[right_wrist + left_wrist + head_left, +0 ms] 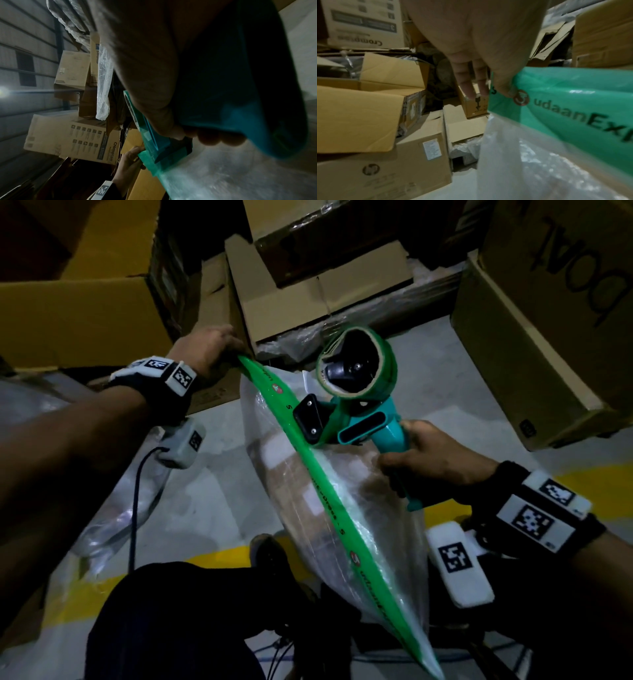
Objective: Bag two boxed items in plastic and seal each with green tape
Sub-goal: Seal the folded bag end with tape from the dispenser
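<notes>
Fig.: sealing step, one bag in hand. My left hand (209,350) pinches the free end of the green tape (329,501) betw. thumb and forefinger, other fingers straight, holding it out past the far top corner of the plastic bag (298,474). My right hand (435,460) is wrapped round the handle of the teal tape dispenser (356,398), whose nose sits on the tape partway along the bag's upper edge. The tape runs the length of that folded edge, from my left hand down toward my lap. The boxed item (291,477) shows brown through the plastic, inside the bag, w/ the bag propped on my knees above the floor.

Step, as I judge it: strip laid, not yet cut. Next move prob. calls for tilting the dispenser so its blade bites, w/ the left hand keeping the end taut, then folding that loose end down over the corner. Whether the other boxed item is done, I can't tell.

Surroundings: grey concrete floor (212,501) w/ a yellow painted line; stacked and opened cardboard cartons (85,309) all round; loose clear plastic (113,529) on the floor at left; dim light, corrugated wall in right wrist view.
</notes>
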Demonstrator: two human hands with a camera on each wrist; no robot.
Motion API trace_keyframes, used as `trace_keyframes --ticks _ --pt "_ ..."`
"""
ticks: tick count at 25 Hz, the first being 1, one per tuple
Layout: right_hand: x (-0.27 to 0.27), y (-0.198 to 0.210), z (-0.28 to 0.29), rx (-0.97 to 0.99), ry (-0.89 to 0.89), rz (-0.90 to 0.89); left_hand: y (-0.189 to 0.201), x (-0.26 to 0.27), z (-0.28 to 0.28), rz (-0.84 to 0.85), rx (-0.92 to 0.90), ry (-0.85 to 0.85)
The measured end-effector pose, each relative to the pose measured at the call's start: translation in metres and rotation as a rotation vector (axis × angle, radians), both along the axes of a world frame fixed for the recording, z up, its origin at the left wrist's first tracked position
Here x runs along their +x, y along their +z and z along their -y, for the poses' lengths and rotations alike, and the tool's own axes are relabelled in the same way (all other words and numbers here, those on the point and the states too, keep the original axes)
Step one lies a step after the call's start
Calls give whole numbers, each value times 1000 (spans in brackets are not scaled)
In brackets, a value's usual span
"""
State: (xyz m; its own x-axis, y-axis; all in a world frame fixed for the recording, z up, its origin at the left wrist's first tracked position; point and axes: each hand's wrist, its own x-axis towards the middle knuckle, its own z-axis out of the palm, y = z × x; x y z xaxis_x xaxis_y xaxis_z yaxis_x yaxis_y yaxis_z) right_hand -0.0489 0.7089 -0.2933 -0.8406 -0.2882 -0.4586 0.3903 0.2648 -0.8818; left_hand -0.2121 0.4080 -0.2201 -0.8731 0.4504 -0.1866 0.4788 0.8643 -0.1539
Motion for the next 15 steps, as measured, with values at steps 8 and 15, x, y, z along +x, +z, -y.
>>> trace_keyframes --ticks 8,15 --pt "2 -4 0 -31 -22 45 -12 57 -25 38 766 889" --pt "8 -3 6 -11 -16 40 -27 106 -69 571 1035 1186"
